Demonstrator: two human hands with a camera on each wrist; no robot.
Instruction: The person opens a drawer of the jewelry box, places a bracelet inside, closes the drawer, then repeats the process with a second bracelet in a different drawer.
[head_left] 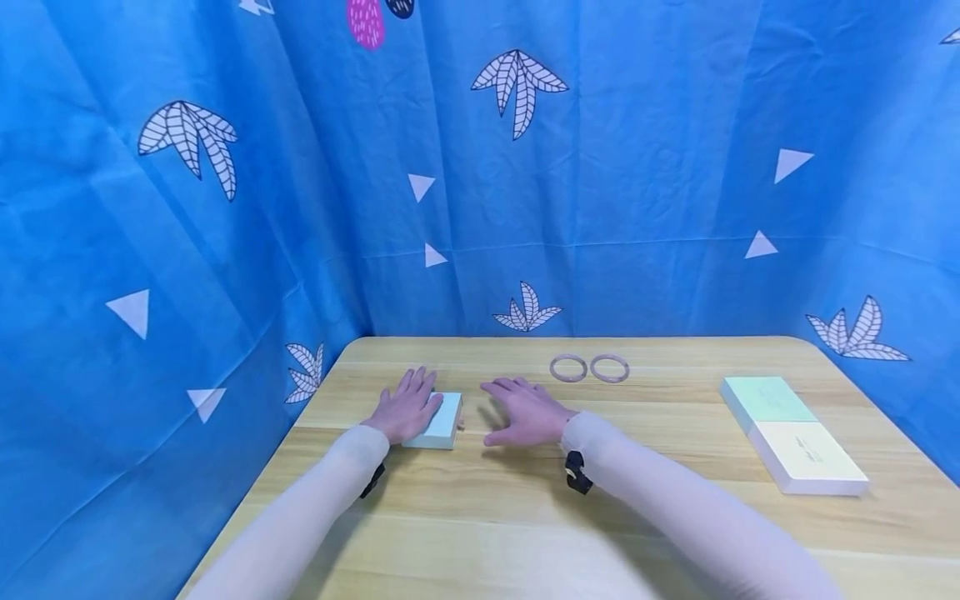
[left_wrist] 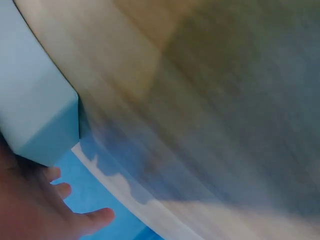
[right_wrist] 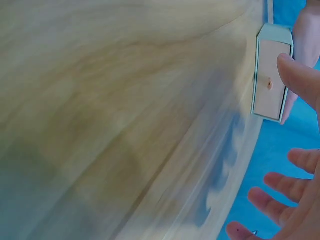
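Observation:
A small light-blue drawer box (head_left: 444, 417) lies on the left part of the table. My left hand (head_left: 407, 410) rests on its left side, fingers fairly straight and pointing away from me, with the thumb over the top. In the right wrist view the box's pale drawer front (right_wrist: 269, 62) faces my right hand, flush with the frame, and bears a small pull (right_wrist: 270, 84). Just right of the box, my right hand (head_left: 527, 412) hovers above the table with fingers spread, holding nothing. The left wrist view shows a box corner (left_wrist: 47, 117) beside the left hand's fingers.
Two pinkish rings (head_left: 568, 368) lie side by side near the table's back edge. On the right sits a longer box (head_left: 810, 454), its top half green and half cream. Blue patterned curtain (head_left: 585, 167) hangs behind and along the left of the wooden table (head_left: 480, 533).

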